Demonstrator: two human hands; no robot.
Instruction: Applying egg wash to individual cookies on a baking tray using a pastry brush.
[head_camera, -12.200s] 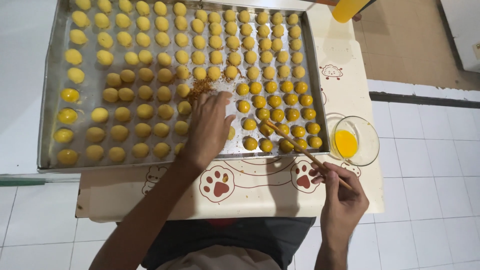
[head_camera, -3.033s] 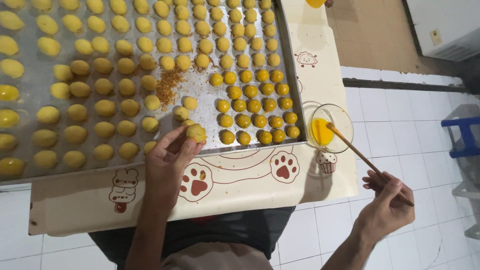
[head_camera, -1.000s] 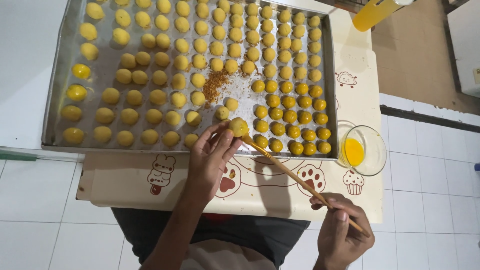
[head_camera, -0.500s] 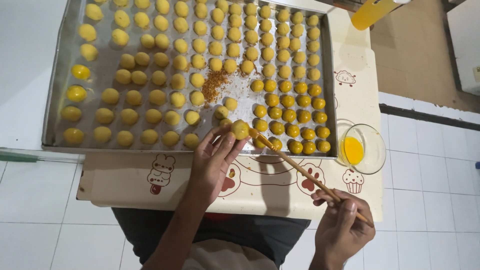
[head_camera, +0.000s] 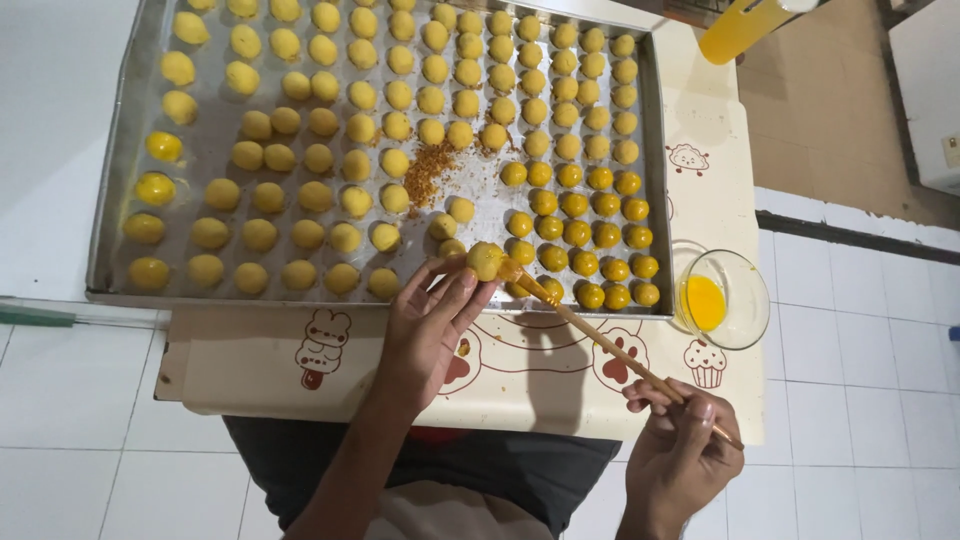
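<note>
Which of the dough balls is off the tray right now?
The dough ball pinched in the left hand fingertips, above the tray's near edge; the brush tip touches it. The others lie on the tray.

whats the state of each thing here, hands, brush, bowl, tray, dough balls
left hand: pinching one dough ball
right hand: gripping brush, tip on the ball
bowl: partly filled, yellow liquid
tray: nearly full
right balls: glossy
middle balls: matte

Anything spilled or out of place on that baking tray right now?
Yes: a patch of brown crumbs lies loose on the metal tray among the dough balls, breaking the rows. Otherwise the left hand holds one dough ball and the right hand a thin brush touching it.
</note>
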